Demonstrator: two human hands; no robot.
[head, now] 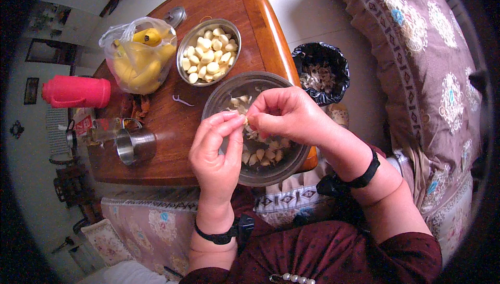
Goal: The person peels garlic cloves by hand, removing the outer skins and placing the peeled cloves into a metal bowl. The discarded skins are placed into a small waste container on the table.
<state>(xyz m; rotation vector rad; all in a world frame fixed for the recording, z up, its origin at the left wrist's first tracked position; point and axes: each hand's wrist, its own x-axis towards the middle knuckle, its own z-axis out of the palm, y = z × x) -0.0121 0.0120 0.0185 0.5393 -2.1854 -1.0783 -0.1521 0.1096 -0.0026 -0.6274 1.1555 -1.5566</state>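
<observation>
Above a large round basin (pixel 218 92) at the wooden table's edge, my two hands meet fingertip to fingertip. My left hand (pixel 218 139) pinches a small pale garlic clove (pixel 245 120), mostly hidden by the fingers. My right hand (pixel 291 116) has its thumb and forefinger closed at the same clove. Unpeeled garlic cloves (pixel 261 155) and bits of skin lie in the basin below. Just beyond it, a round metal bowl (pixel 181 62) holds many peeled white cloves (pixel 208 56).
On the wooden table (pixel 175 123) are bananas in a plastic bag (pixel 142 57), a dental floss pick (pixel 182 100), a metal cup (pixel 134 146), a glass mug (pixel 105 129), a red thermos (pixel 78 91) and a metal lid (pixel 175 16). A black-lined bin (pixel 340 59) holds skins, beside a cloth-covered sofa (pixel 425 49).
</observation>
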